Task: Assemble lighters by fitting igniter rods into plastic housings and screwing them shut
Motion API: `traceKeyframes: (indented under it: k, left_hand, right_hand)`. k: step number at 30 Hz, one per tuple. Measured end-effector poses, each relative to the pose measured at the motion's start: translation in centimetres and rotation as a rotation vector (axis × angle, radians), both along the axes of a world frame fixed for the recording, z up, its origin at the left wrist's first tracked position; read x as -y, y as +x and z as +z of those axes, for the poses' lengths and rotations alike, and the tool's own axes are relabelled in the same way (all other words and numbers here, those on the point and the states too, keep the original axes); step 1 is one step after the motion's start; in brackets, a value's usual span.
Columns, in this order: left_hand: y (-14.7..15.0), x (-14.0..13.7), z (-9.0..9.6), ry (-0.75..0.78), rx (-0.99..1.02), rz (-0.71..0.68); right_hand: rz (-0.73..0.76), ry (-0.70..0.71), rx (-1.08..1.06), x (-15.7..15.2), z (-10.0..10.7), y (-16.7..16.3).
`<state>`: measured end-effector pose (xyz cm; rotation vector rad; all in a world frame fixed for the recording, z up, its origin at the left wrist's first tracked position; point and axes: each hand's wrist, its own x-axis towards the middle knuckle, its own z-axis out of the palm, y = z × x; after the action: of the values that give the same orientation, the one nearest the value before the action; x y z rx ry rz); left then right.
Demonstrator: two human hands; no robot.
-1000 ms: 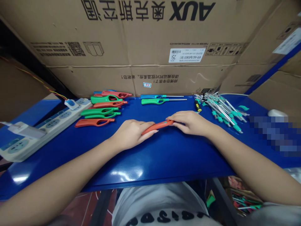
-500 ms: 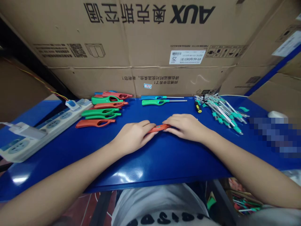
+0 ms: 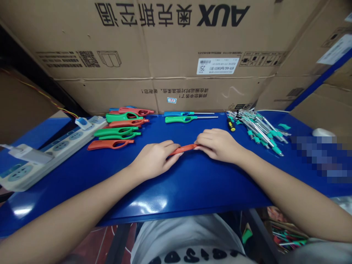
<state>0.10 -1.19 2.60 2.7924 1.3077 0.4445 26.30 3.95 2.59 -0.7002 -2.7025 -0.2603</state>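
Above the middle of the blue table, a red-orange utility lighter body [image 3: 186,148] is held level between my two hands. My left hand [image 3: 154,160] is closed around its left end, thumb and fingers pinching it. At its right end, the fingertips of my right hand [image 3: 219,146] are pressed together on the narrow tip. Both ends are partly hidden by fingers, and no metal rod shows on this body. Behind the hands lie a blue lighter [image 3: 178,114] and a green lighter [image 3: 178,120], each with a metal rod pointing right.
Several red, green and blue lighter bodies [image 3: 118,131] lie at the left beside a white power strip [image 3: 59,148]. To the right are a pile of metal rods with teal ends [image 3: 261,128] and a yellow-black screwdriver [image 3: 231,125]. A large cardboard sheet [image 3: 170,44] stands behind.
My right hand has shifted slightly up and outward toward the lighter's tip, so more of the red-orange body shows between my hands. The lighter appears slightly turned.
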Motion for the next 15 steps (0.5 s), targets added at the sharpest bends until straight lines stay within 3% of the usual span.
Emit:
traceKeyframes:
  k: [11, 15]
  left_hand:
    - [-0.5, -0.3, 0.8, 0.088, -0.032, 0.147]
    - [-0.6, -0.3, 0.9, 0.096, -0.05, 0.158]
  right_hand:
    - [-0.36, -0.034, 0.01, -2.7, 0.9, 3.9]
    - [-0.312, -0.087, 0.033, -3.4, 1.3, 4.8]
